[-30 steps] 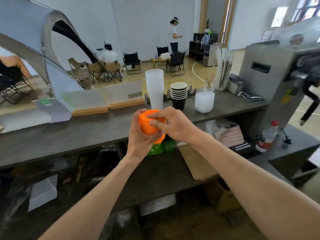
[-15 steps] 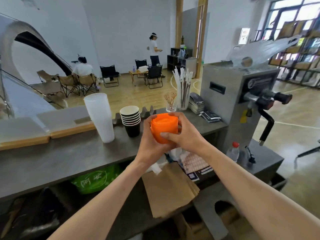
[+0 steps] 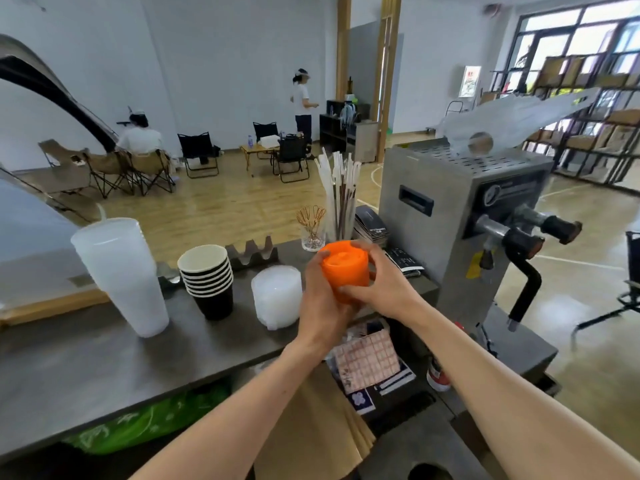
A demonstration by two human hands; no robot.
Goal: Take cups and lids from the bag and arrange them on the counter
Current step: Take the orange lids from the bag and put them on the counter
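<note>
Grey counter (image 3: 104, 358), head view: frosted cup stack (image 3: 121, 275), black paper cups (image 3: 209, 280), clear lid stack (image 3: 277, 296) in a row left to right. Both hands clasp the orange cup stack (image 3: 344, 271) above the counter's right end, just beside the lids; left hand (image 3: 322, 310) wraps underneath, right hand (image 3: 381, 285) grips the side.

Lighting: bright, even daylight from windows (image 3: 568, 43) at upper right, which are overexposed. Glare: sheen on floor (image 3: 571, 244) at right. Shadows: soft, deepest under counter (image 3: 86, 362). Distortion: strong wide-angle bending at edges. Focus: centre fairly sharp, slightly soft toward the corners.
</note>
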